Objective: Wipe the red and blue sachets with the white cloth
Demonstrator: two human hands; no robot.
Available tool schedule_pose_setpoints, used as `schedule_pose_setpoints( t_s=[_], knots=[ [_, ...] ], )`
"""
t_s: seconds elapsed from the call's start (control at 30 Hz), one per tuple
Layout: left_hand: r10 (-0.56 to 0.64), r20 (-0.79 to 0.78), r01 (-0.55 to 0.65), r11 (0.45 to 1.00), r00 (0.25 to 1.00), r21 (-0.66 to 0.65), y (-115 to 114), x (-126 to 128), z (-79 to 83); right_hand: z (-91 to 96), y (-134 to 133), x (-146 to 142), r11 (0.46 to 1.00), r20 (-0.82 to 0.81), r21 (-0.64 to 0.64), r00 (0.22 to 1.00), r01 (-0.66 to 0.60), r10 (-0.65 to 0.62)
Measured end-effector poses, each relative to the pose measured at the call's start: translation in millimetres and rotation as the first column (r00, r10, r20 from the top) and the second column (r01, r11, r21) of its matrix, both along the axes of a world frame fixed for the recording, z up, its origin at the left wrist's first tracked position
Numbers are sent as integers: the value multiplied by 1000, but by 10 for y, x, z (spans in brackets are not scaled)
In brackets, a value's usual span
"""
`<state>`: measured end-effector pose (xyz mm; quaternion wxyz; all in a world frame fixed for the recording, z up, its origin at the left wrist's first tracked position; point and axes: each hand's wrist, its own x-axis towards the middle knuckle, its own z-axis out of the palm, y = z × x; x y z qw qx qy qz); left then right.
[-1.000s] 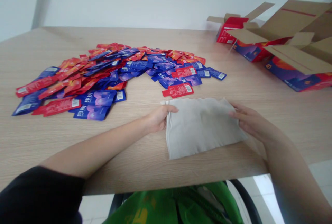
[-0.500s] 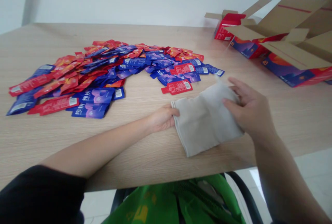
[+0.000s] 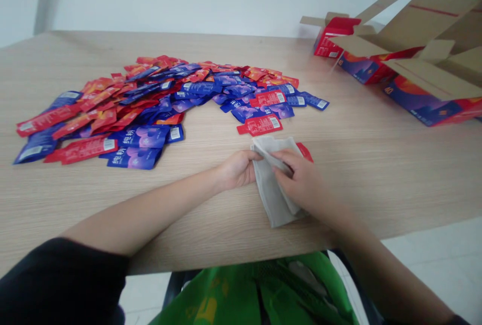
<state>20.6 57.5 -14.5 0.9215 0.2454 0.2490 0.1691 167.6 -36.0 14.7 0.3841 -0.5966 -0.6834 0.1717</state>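
A grey cloth (image 3: 269, 192) lies near the table's front edge, its right part folded over toward the left. My left hand (image 3: 239, 169) pinches the cloth's upper left edge, thumb on top and fingers beneath. From the right, my right hand (image 3: 299, 179) grips the folded-over layer, its fingertips close to my left thumb. Part of a red packet (image 3: 305, 151) shows just behind my right hand; the rest of it is hidden. Just beyond the cloth lies a flat red sachet (image 3: 261, 125), barcode end to the right.
A wide heap of red and blue sachets (image 3: 150, 96) spreads across the table's left and middle. At the right back stand open cardboard boxes (image 3: 417, 96) with raised flaps, and a smaller red box (image 3: 331, 38). A green bag or garment (image 3: 241, 295) is below the table edge.
My right hand has moved left, folding the cloth's right side over toward my left hand. The red packet behind my right hand has come into view. My left hand keeps its hold.
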Motion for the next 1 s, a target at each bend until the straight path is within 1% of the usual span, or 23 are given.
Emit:
schedule_pose_setpoints(
  t_s=[0.07, 0.1, 0.17, 0.27, 0.37, 0.43, 0.53, 0.63, 0.7, 0.73, 0.77, 0.8, 0.83, 0.87, 0.9, 0.93, 0.97, 1.0],
  knots=[
    [-3, 2, 3, 1000, 1000, -4, 6, -7, 1, -57, -8, -47, 995, 8, -44, 996, -93, 93],
    [-8, 2, 8, 1000, 1000, -5, 6, -8, 3, -73, -17, -53, 993, -5, -52, 994, -107, 107],
    [-22, 7, 22, 1000, 1000, -3, 5, -4, 5, -67, -42, -29, 993, -49, -59, 994, -99, 96],
    [-33, 32, 33, 999, 999, 5, 8, 4, -13, -4, -86, 24, 994, -107, -73, 992, -79, 71],
    [-51, 68, 51, 999, 996, 1, 28, -9, -46, 39, -129, 8, 986, -126, -118, 987, -116, 101],
    [-74, 76, 75, 997, 994, -6, 49, -30, -55, 51, -157, -22, 964, -128, -172, 974, -205, 184],
    [-101, 74, 103, 995, 992, -17, 68, -63, -28, 81, -203, -9, 905, -153, -268, 942, -331, 300],
    [-113, 110, 113, 994, 988, 9, 48, -72, 20, 126, -244, 80, 851, -223, -355, 919, -387, 325],
    [-117, 128, 109, 992, 985, 69, 18, -64, 35, 139, -261, 149, 843, -231, -372, 918, -389, 322],
    [-113, 119, 100, 989, 986, 113, 1, -58, 34, 137, -265, 183, 856, -216, -363, 927, -369, 307],
    [-97, 97, 80, 984, 991, 161, -16, -53, 31, 128, -266, 218, 883, -198, -335, 941, -329, 276],
    [-66, 69, 51, 977, 995, 206, -31, -49, 29, 114, -262, 257, 922, -183, -286, 959, -262, 216],
    [-30, 43, 18, 970, 999, 242, -44, -48, 33, 98, -255, 299, 960, -177, -227, 976, -166, 127],
    [8, 26, -15, 963, 1000, 268, -55, -50, 49, 79, -243, 345, 984, -181, -168, 983, -52, 21],
    [38, 23, -43, 958, 999, 284, -65, -56, 78, 62, -229, 393, 991, -192, -123, 978, 61, -84],
    [58, 32, -65, 953, 998, 294, -75, -65, 123, 47, -214, 439, 983, -212, -106, 963, 148, -168],
    [64, 50, -77, 949, 997, 305, -85, -76, 181, 36, -200, 481, 975, -241, -128, 947, 184, -210],
    [59, 72, -79, 945, 996, 316, -95, -88, 249, 29, -188, 515, 970, -279, -182, 938, 161, -208]
  ],
)
